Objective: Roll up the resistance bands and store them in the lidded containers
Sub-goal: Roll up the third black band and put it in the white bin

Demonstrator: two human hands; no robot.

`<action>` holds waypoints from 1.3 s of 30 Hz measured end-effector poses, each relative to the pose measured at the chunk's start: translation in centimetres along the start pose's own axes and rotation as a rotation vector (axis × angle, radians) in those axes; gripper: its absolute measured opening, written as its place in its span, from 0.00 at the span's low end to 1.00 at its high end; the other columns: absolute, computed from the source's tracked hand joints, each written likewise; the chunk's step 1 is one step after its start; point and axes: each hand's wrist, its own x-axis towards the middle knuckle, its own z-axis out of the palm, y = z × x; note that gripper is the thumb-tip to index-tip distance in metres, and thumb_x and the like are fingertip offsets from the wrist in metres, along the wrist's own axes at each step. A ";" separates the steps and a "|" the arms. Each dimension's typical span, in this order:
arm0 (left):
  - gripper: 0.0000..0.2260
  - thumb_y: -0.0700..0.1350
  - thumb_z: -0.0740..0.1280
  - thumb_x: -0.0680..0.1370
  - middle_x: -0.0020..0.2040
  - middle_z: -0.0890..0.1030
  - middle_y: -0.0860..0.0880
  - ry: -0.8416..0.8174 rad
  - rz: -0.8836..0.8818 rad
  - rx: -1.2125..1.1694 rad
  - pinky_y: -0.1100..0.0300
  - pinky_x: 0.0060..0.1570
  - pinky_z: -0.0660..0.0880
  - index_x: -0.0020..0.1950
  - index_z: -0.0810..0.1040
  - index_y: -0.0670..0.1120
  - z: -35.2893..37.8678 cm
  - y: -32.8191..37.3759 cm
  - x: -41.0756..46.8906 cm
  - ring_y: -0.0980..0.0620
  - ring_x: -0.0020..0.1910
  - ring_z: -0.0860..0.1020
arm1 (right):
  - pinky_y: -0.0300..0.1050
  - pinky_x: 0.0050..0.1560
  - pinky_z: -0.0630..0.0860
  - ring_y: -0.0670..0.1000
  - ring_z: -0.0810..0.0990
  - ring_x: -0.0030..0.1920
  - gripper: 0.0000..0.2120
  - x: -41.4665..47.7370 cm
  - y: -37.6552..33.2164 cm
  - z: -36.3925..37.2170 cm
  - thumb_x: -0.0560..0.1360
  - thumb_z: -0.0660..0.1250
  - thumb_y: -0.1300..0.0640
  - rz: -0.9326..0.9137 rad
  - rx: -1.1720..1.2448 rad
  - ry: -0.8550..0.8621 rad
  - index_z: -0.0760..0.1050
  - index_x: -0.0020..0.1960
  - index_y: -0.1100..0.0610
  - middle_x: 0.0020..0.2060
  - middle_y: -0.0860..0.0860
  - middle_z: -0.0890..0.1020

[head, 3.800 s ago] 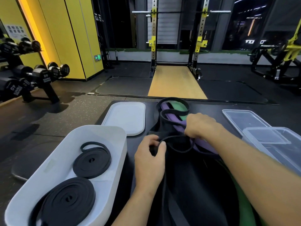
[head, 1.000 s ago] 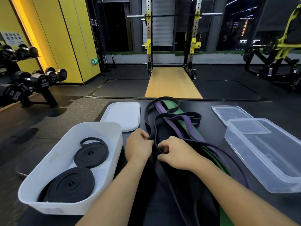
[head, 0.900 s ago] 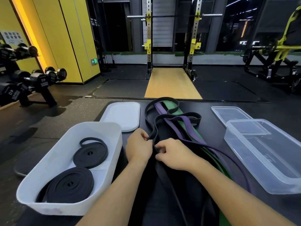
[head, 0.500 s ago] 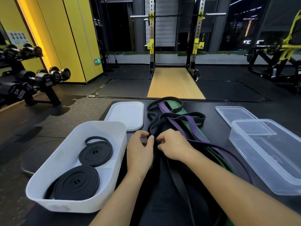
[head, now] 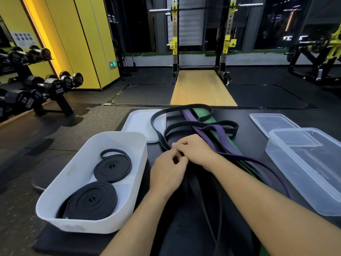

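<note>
Hands meet at the middle of a black table [head: 245, 145], seen from above by a head-worn camera. The left hand [head: 168, 172] and the right hand [head: 195, 149] touch each other. Both have their fingers curled and pinch a thin black band [head: 154, 128] at the spot where they meet. From that pinch the band runs away from the person in a wide, loose loop. The loop crosses a corner of the white lid [head: 138, 121] and doubles back over the other bands.

Just right of the hands lie a purple band [head: 220, 133] and a green band [head: 203, 113]. Both are unrolled and stretched lengthwise along the table, partly overlapping.

To the left stands a white container [head: 118, 137], open, with 2 rolled black bands inside. A smaller coil [head: 112, 166] sits at its far end, with a loose tail curling off it. A larger coil [head: 90, 201] sits at its near end. The white lid lies flat on the table just beyond this container.

To the right stands a clear container [head: 304, 182], also open. A clear lid [head: 273, 121] lies flat just beyond it.

Past the table, a dumbbell rack [head: 46, 87] stands at the left. A squat rack [head: 174, 43] rises over a wooden platform [head: 202, 89] straight ahead.
</note>
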 end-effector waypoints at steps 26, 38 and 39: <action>0.15 0.41 0.76 0.72 0.36 0.83 0.50 -0.194 0.124 -0.085 0.53 0.42 0.78 0.51 0.73 0.51 -0.1 -0.1 -1.3 0.47 0.36 0.82 | 0.39 0.38 0.75 0.42 0.73 0.31 0.14 -10.0 5.0 -1.7 0.70 0.79 0.58 -0.136 -0.007 0.116 0.75 0.45 0.48 0.35 0.48 0.80; 0.08 0.42 0.75 0.78 0.37 0.81 0.49 -0.185 0.142 -0.234 0.59 0.35 0.78 0.46 0.78 0.42 -0.2 -0.7 -0.9 0.53 0.30 0.78 | 0.39 0.37 0.72 0.43 0.73 0.31 0.14 -10.2 4.8 -1.9 0.67 0.82 0.48 -0.133 -0.023 0.005 0.76 0.41 0.47 0.34 0.51 0.82; 0.08 0.43 0.75 0.78 0.38 0.82 0.49 -0.215 0.150 -0.260 0.62 0.37 0.77 0.47 0.79 0.41 -0.2 -0.7 -1.0 0.53 0.31 0.79 | 0.38 0.37 0.71 0.43 0.74 0.31 0.13 -10.1 4.9 -1.9 0.68 0.81 0.50 -0.140 -0.001 0.022 0.77 0.40 0.48 0.33 0.51 0.81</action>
